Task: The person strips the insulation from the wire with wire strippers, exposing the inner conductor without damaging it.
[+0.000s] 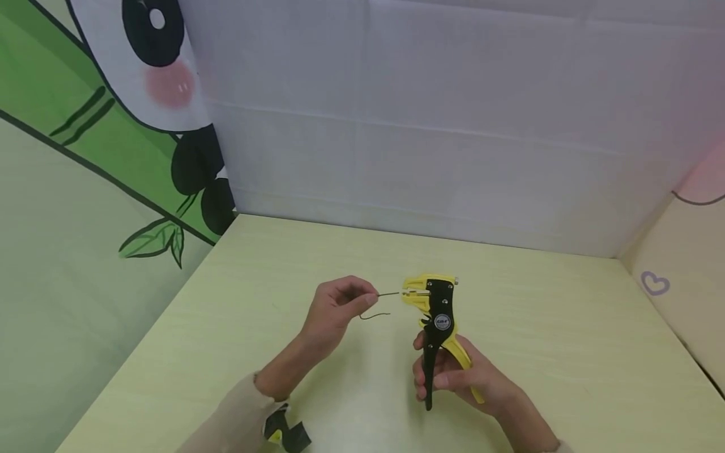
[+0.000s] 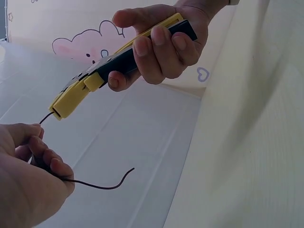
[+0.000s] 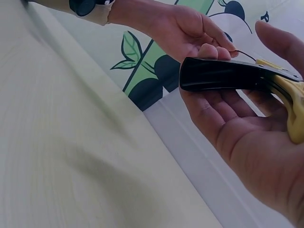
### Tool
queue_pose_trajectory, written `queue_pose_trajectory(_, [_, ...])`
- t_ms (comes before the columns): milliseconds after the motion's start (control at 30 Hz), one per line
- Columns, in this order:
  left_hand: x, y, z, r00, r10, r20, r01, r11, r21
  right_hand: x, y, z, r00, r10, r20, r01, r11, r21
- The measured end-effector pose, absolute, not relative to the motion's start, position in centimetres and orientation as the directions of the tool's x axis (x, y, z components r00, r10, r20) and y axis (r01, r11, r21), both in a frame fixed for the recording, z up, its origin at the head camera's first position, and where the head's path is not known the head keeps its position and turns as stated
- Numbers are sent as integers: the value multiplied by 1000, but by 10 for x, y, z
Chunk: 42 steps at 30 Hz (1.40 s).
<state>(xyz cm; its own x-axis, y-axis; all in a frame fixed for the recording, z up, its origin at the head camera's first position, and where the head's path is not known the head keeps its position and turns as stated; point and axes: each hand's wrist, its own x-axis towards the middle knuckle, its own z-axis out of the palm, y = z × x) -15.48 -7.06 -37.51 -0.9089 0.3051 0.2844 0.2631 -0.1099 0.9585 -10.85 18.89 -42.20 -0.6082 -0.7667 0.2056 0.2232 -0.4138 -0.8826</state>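
Note:
In the head view my left hand (image 1: 334, 314) pinches a thin dark wire (image 1: 387, 294) between thumb and fingers. One end of the wire points right at the yellow jaws of a wire stripper; the other end hangs in a curve below the hand. The left wrist view shows that loose tail (image 2: 97, 187) clearly, and the short end meeting the tool's nose. My right hand (image 1: 478, 380) grips the wire stripper (image 1: 440, 314), yellow and black, by its handles. The tool stands upright over the table, jaws toward the left hand, handles spread apart.
Below both hands lies a pale wooden tabletop (image 1: 544, 314). A plain white cloth wall (image 1: 419, 126) rises behind it. Printed panels stand at the sides, with a green plant drawing (image 1: 153, 242) on the left. A dark strap (image 1: 289, 433) sits at the left wrist.

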Motion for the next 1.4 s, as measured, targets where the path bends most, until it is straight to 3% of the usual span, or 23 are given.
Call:
queue_pose_trajectory(1000, [-139, -50, -376, -905, 353, 238, 138, -286, 948, -98, 176, -425, -564, -778, 275, 211, -458, -863])
queue_pose_trajectory(1400, [-137, -51, -371, -921, 322, 218, 165, -185, 969, -94, 177, -417, -615, -762, 204, 170, -381, -909])
